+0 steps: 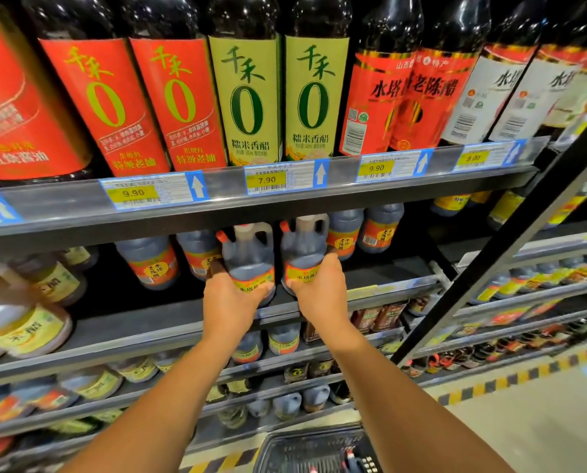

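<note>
Grip seems the step in hand: your left hand (232,302) has fingers curled round the left jug (249,259) and your right hand (319,291) round the right jug (304,249), both at twelve o'clock on the shelf (131,331) edge, so next, I think, pull both straight out, upright.

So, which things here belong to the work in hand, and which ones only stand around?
In the job:
- left hand, gripping the left jug
- right hand, gripping the right jug

Only standing about:
- green-label bottles and red-label bottles on the upper shelf
- price tags
- black basket below
</note>
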`<state>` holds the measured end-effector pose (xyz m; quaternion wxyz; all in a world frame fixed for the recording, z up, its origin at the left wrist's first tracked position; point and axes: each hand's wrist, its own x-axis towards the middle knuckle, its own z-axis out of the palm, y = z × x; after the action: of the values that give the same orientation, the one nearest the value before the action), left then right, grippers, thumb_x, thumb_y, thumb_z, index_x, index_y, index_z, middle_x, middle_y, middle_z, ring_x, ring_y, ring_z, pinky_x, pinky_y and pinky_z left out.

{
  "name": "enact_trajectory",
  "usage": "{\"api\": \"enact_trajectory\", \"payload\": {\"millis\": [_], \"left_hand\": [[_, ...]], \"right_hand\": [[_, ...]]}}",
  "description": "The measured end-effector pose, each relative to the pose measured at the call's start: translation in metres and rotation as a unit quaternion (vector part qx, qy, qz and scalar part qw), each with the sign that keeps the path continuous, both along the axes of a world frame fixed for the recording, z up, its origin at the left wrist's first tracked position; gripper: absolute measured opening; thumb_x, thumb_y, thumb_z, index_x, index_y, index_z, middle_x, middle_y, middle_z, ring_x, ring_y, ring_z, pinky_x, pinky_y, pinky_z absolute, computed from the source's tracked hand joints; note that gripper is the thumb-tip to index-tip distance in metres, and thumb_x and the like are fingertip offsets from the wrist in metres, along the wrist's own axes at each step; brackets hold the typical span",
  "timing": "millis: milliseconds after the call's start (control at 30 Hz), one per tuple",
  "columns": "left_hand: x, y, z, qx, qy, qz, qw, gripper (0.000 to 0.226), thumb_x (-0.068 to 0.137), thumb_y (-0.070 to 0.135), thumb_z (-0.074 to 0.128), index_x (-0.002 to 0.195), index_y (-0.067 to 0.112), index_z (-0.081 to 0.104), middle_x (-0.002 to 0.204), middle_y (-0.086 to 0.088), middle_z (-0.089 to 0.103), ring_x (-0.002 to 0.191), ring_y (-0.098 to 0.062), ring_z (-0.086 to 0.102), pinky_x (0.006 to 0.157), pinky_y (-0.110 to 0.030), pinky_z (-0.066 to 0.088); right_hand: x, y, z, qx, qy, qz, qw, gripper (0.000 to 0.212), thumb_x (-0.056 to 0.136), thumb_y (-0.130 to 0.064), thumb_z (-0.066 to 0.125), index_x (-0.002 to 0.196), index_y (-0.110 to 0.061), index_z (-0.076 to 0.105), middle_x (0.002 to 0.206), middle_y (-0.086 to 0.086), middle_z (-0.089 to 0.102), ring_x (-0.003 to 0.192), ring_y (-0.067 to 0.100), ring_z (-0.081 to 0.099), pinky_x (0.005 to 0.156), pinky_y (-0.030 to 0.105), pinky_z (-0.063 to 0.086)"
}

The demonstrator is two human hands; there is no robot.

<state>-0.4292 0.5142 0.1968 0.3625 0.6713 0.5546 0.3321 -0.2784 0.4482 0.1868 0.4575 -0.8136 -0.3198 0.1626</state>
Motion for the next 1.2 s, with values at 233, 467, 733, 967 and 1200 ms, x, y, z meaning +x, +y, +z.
{"api": "enact_trajectory", "payload": {"millis": [233, 467, 733, 967, 1200], "left_hand": [[0.003, 0.001, 0.004, -0.006, 0.021, 0.005, 1.0, 0.046, 0.072, 0.04, 0.097, 0.07, 0.017, 0.057, 0.075, -0.006, 0.07, 0.068, -0.023, 0.068, 0.051, -0.028, 0.046], [0.004, 0.002, 0.001, -0.025, 0.016, -0.016, 0.999, 0.045, 0.073, 0.042, 0.095, 0.089, 0.006, 0.072, 0.087, -0.007, 0.074, 0.082, -0.024, 0.073, 0.054, -0.024, 0.046], [-0.028, -0.061, -0.006, 0.055, -0.155, 0.019, 0.986, 0.05, 0.097, 0.029, 0.074, 0.14, 0.015, 0.052, 0.146, -0.001, 0.055, 0.138, -0.01, 0.052, 0.117, -0.031, 0.043], [-0.018, -0.176, -0.132, -0.051, 0.013, -0.176, 0.983, 0.051, 0.106, 0.056, 0.049, 0.139, 0.02, 0.062, 0.15, -0.003, 0.05, 0.142, -0.016, 0.044, 0.112, -0.007, 0.029], [-0.005, -0.248, -0.334, -0.219, 0.294, -0.311, 0.877, 0.076, 0.1, 0.071, 0.045, 0.161, 0.025, 0.043, 0.173, -0.005, 0.029, 0.162, -0.026, 0.022, 0.131, -0.043, 0.018]], "right_hand": [[0.013, 0.0, 0.008, -0.031, 0.03, 0.021, 0.999, 0.062, 0.077, -0.019, 0.095, 0.119, -0.011, 0.05, 0.123, 0.012, 0.067, 0.114, 0.033, 0.067, 0.087, 0.039, 0.058], [0.009, -0.006, 0.017, -0.03, 0.036, 0.041, 0.998, 0.063, 0.078, -0.022, 0.094, 0.117, -0.014, 0.045, 0.117, 0.009, 0.065, 0.109, 0.034, 0.067, 0.079, 0.04, 0.055], [0.033, -0.1, 0.006, 0.072, -0.012, 0.001, 0.997, 0.074, 0.099, -0.034, 0.072, 0.161, -0.026, 0.033, 0.162, -0.005, 0.041, 0.149, 0.012, 0.039, 0.121, 0.038, 0.038], [0.051, -0.242, -0.166, -0.134, -0.045, -0.019, 0.99, 0.069, 0.1, -0.031, 0.071, 0.159, -0.014, 0.041, 0.158, 0.012, 0.044, 0.146, 0.03, 0.038, 0.12, 0.047, 0.035], [0.028, -0.35, -0.356, -0.353, 0.035, 0.018, 0.935, 0.068, 0.093, -0.039, 0.071, 0.153, -0.015, 0.051, 0.146, 0.02, 0.056, 0.126, 0.043, 0.054, 0.102, 0.051, 0.05]]}}
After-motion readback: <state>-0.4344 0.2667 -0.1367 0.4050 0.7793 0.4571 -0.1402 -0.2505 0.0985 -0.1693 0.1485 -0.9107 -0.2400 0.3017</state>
